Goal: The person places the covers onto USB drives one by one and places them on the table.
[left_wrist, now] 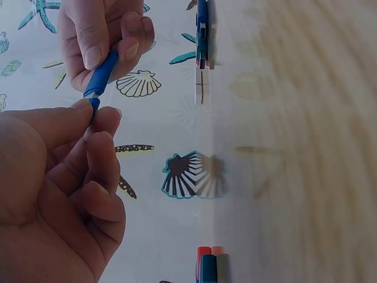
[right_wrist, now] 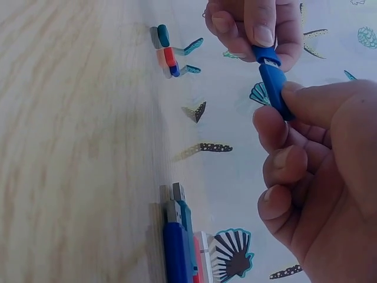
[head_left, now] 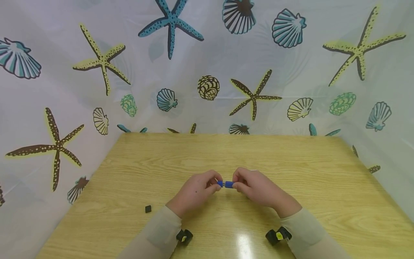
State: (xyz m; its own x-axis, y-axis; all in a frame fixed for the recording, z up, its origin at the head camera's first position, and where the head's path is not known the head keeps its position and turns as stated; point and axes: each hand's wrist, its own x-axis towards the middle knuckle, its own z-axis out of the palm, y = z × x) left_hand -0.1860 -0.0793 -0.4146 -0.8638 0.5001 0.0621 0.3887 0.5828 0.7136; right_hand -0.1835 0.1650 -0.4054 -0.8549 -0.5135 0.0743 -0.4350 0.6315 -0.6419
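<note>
A blue USB stick [head_left: 229,184] is held level above the table between both hands, its metal plug partly visible between body and cap. My left hand [head_left: 197,189] pinches the small blue cap [head_left: 220,183] between thumb and fingers. With thumb and forefinger, my right hand [head_left: 257,187] grips the stick's longer body, also seen in the right wrist view as a blue USB stick [right_wrist: 273,88]. In that view the cap [right_wrist: 266,55] sits around the plug's end, with a strip of metal showing between cap and body.
Lying on the table, a blue USB stick [right_wrist: 178,250] and a teal one [right_wrist: 187,230] show bare plugs, beside a white piece [right_wrist: 204,253]. Red, teal and blue items [right_wrist: 169,53] lie farther off. A small black square [head_left: 148,209] is left of my left hand. A shell-patterned curtain [head_left: 207,64] surrounds the table.
</note>
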